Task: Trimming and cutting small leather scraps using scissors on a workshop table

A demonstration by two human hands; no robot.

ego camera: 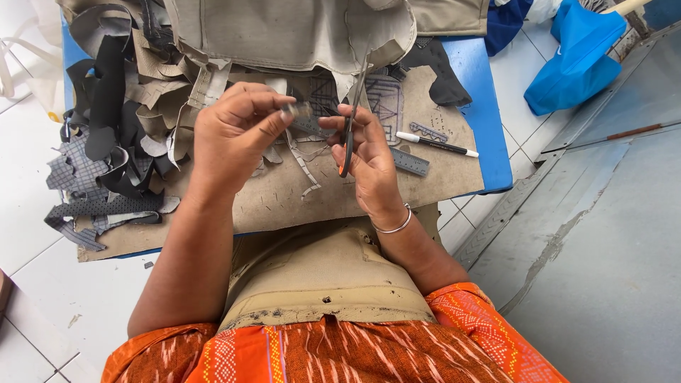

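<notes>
Scissors (352, 106) amid scraps (113, 170) (marker (436, 145) beside)

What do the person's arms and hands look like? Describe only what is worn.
Both forearms are bare, with no sleeves in view. The left hand wears nothing. The right hand has a thin silver bangle at the wrist. No gloves or rings can be made out.

Marker (437, 145) behind ruler (409, 162)

Blue table (489, 106), tan board (425, 177), black and grey checked scraps (99, 163), white marker (433, 144), orange patterned cloth (340, 354).
</notes>
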